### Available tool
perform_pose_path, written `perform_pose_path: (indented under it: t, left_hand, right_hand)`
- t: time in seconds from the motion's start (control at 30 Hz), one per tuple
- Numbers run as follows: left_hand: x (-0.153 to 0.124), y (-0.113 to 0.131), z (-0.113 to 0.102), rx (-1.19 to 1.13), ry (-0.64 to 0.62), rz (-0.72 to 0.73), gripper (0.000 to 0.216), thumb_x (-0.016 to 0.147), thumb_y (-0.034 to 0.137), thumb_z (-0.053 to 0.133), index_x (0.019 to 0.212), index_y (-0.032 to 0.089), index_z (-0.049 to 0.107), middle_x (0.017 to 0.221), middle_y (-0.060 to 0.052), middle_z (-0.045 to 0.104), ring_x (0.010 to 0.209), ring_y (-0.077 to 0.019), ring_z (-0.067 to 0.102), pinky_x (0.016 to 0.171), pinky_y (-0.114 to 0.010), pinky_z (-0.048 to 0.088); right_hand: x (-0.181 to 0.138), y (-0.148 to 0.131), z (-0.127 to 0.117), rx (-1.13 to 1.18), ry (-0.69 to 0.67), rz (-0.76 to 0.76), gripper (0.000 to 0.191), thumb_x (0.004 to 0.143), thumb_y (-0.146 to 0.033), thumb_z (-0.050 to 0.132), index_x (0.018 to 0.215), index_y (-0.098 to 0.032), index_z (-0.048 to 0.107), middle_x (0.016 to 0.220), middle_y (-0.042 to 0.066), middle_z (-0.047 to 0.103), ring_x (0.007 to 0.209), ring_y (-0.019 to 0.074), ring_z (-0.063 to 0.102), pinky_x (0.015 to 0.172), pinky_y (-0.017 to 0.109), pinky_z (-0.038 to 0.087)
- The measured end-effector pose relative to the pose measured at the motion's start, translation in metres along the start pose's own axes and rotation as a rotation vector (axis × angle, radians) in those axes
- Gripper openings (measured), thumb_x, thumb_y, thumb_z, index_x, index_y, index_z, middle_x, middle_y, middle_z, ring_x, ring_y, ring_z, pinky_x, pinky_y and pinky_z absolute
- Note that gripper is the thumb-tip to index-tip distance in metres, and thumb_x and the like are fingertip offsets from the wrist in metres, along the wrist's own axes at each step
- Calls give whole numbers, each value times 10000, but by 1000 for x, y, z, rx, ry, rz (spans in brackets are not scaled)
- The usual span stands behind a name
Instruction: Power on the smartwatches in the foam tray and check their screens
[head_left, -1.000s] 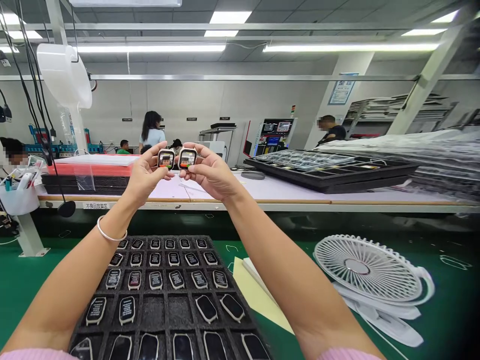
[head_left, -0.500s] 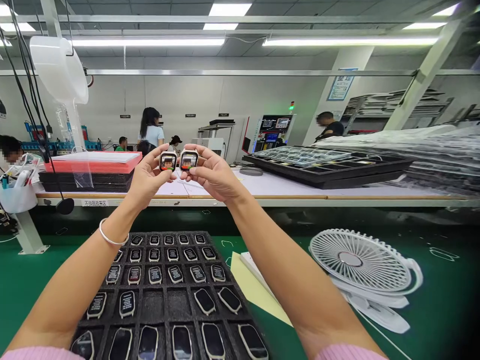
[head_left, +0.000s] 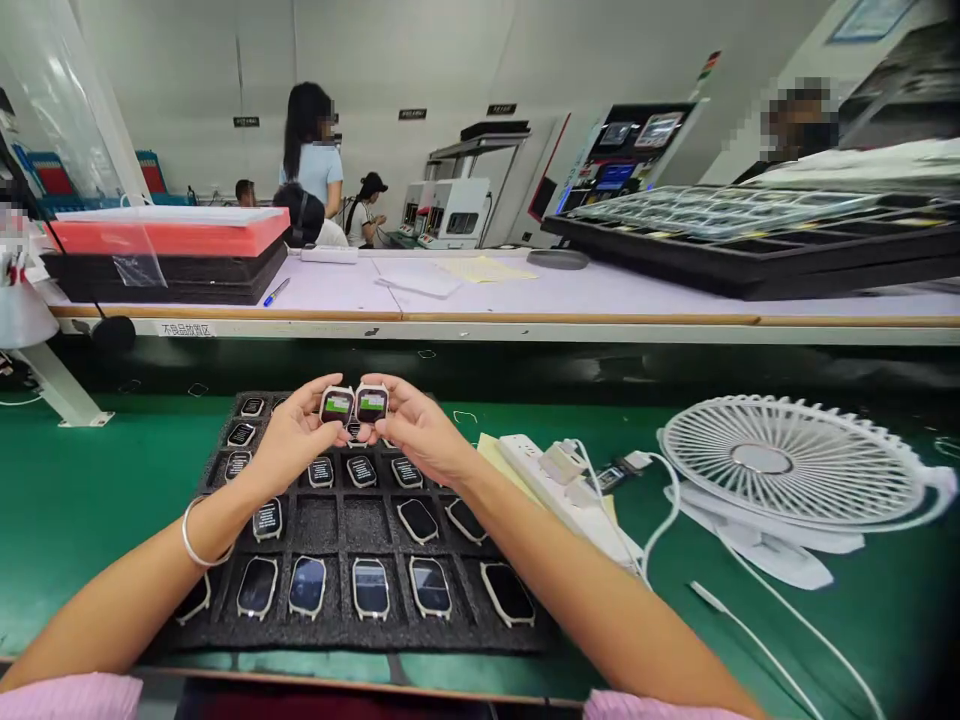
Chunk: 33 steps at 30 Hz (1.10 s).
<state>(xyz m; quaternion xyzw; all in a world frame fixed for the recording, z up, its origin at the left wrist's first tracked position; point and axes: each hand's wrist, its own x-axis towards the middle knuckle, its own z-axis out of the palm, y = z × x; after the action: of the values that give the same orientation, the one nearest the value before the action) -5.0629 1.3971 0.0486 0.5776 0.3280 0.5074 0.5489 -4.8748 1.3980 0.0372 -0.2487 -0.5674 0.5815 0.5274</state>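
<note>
Two smartwatch bodies without straps are held side by side above a black foam tray point(head_left: 322, 635). My left hand point(head_left: 296, 440) pinches one smartwatch point(head_left: 337, 406) between thumb and fingers. The other smartwatch point(head_left: 372, 403) is gripped the same way in my right hand point(head_left: 420, 430). Both screens are lit, showing dark and green areas. Below them, the tray's square pockets hold several more smartwatches, some with white text and the front row point(head_left: 370, 588) dark. Two adjoining pockets point(head_left: 364, 522) in the middle hold no watch. My hands hide part of the back rows.
To the right are a white power strip point(head_left: 562, 500) with plugs and cables, and a white fan point(head_left: 787, 470). The shelf point(head_left: 480, 290) ahead carries a pink foam stack point(head_left: 247, 235), a pen point(head_left: 277, 292) and black trays point(head_left: 750, 260). Other people are farther back.
Both hands have come down with the smartwatches, from shelf height to above the tray. The view has tilted downward, and the screens show more green instead of red.
</note>
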Motion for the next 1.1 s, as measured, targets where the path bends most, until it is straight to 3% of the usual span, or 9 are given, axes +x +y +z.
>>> perform_pose_path:
  t: [0.13,0.27,0.4,0.63,0.9,1.1]
  left_hand:
    - [-12,-25,-9,-14,68,-129,590,672,180,777,1232,170,593,1006,-38,704,620,-95,677,635,-247,579]
    - [-16,-35,-12,7,106,-178,541,689,224,801,1195,172,614,910,-16,703,582,-94,658,585,-233,554]
    - [-17,-39,-12,29,109,-194,477,693,245,813,1134,180,645,806,11,687,540,-87,626,532,-216,524]
    - [-23,-42,-10,-25,54,-233,525,689,175,773,1186,191,605,907,-5,703,621,-118,697,628,-255,590]
    - [-25,-43,-9,-16,47,-279,424,767,291,760,1151,173,627,880,-24,720,589,-145,712,595,-277,602]
    - [-25,-41,-8,-75,58,-294,504,736,242,757,1206,176,586,923,-19,723,616,-138,719,630,-278,610]
  right_hand:
    - [-7,34,1,88,14,134,463,723,-172,740,1159,-230,593,918,0,657,700,134,671,672,289,531]
    - [-11,46,0,134,28,209,398,779,-250,750,1151,-231,609,913,7,665,687,143,671,665,307,535]
    - [-16,47,-2,125,15,232,391,808,-311,765,1156,-234,605,866,-3,660,660,139,663,649,304,529]
    - [-22,45,-6,118,8,247,411,780,-201,733,1165,-228,591,865,-4,660,692,143,662,670,303,517]
    - [-23,47,-6,75,40,262,319,828,-314,740,1099,-221,599,826,-15,638,598,116,620,563,267,460]
    - [-24,48,-7,103,49,265,383,787,-198,728,1143,-226,590,890,-11,647,657,116,638,620,270,476]
